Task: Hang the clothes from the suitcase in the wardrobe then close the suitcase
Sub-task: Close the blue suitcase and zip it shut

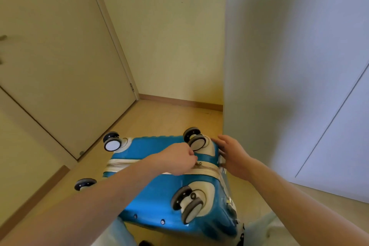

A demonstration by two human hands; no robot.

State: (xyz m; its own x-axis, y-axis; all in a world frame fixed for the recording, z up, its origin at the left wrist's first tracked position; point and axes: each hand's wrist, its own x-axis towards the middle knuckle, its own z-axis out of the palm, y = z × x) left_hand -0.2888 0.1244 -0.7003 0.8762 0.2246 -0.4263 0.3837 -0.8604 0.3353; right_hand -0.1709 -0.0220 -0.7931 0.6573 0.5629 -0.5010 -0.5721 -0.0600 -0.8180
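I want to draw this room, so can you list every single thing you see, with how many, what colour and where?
suitcase: one, blue with cream trim, on the floor in the middle, wheel end up
wheels: four sets, black and white, at the suitcase corners
zip band: one, cream, across the wheel end of the suitcase
zip pull: one, metal, on the band by the left fingers
door: one, beige, on the left
wall: beige, behind
skirting board: brown, along the wall foot
floor: light wood
wardrobe panels: pale grey-white, on the right
left hand: one, pinching at the zip pull
right hand: one, fingers straight, resting on the suitcase's right edge
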